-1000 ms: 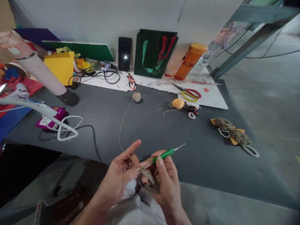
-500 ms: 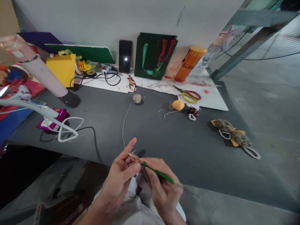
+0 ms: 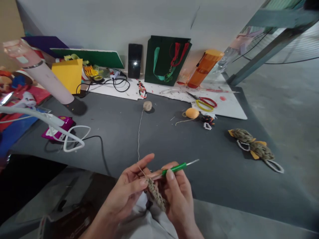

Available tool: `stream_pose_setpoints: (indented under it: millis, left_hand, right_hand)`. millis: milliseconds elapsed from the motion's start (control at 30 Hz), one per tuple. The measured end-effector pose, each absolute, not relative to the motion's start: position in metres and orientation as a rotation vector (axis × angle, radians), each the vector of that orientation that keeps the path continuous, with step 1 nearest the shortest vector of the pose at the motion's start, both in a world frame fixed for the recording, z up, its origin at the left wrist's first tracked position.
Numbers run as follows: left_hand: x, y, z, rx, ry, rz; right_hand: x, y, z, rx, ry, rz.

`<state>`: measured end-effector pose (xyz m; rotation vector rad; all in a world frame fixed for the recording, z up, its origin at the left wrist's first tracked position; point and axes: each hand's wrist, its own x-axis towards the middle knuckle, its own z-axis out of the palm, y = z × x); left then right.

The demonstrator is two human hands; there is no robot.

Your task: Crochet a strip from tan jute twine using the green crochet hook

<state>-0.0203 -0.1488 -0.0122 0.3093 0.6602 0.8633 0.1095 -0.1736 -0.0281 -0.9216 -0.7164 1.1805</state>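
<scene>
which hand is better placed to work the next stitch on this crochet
Probably your right hand: it grips the green-handled crochet hook. Your left hand is busy holding the crocheted strip and the twine coming from the ball.

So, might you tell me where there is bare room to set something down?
Dark tabletop lies bare between the thread and the twine bundles, and between the thread and the magenta device. It is crowded along the white board, by the scissors and green bag.
</scene>
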Motion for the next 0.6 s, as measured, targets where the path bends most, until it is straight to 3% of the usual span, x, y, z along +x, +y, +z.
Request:
stream_pose_setpoints:
  millis: [333, 600]
  left_hand:
    - [-0.013, -0.147, -0.011, 0.318, 0.832, 1.061]
    - [-0.024, -0.143, -0.015, 0.286, 0.749, 0.955]
  right_hand:
    - [0.112, -0.172, -0.033, -0.995, -1.430, 0.501]
    - [0.106, -0.169, -0.033, -1.021, -1.193, 0.733]
